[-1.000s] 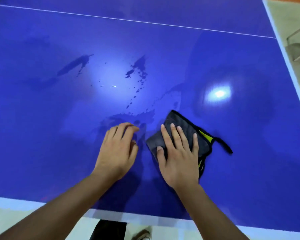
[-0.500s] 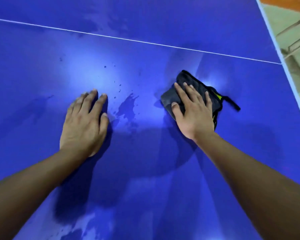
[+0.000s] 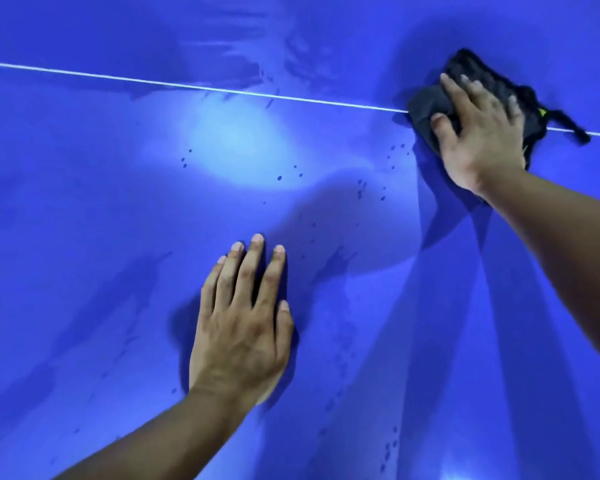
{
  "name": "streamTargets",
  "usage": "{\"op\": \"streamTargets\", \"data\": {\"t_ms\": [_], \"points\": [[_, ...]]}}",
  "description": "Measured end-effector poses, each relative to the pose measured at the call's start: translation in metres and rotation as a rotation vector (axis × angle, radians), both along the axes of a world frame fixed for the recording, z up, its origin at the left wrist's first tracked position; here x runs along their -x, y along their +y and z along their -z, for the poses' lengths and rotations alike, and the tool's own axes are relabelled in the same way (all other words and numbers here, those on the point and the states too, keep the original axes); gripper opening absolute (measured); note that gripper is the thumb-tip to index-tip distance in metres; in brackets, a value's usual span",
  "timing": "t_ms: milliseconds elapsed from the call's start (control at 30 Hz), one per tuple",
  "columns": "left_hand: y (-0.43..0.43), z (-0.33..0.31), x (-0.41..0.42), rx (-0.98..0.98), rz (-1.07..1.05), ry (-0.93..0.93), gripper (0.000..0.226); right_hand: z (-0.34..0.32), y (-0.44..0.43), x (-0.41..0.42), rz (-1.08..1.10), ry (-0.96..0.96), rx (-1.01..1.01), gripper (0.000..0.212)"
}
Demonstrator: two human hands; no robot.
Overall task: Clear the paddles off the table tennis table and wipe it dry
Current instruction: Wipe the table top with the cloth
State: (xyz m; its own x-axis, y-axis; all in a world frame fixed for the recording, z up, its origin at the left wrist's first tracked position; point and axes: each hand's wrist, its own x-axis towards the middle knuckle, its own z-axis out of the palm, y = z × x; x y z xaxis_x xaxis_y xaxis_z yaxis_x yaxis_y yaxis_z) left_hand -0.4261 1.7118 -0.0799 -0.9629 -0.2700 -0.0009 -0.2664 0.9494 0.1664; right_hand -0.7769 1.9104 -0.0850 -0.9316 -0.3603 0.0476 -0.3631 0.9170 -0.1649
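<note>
Fingers (image 3: 457, 95) of the right hand (image 3: 482, 140) lie straight, pressing a dark cloth (image 3: 426, 107) onto the white line (image 3: 153, 82). The left hand (image 3: 243, 334) lies flat on the wet blue table (image 3: 84, 202) below the line, fingers straight.

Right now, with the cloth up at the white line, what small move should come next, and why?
Probably drag the cloth toward the body and slightly left under the flat right hand: droplets dot the table just below it, between the two hands, while the left hand rests flat, bracing.
</note>
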Motion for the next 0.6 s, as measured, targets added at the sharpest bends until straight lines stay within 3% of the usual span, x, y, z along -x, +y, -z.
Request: {"op": "streamTargets", "data": {"t_ms": [267,600], "points": [[-0.005,0.000,-0.002,-0.020,-0.012,-0.016,0.061,-0.002,-0.007,-0.025,-0.057,-0.038,-0.032,0.067],[-0.002,0.000,-0.002,-0.056,-0.003,0.009,0.059,-0.004,-0.002,-0.201,-0.280,-0.036,-0.094,0.061]]}}
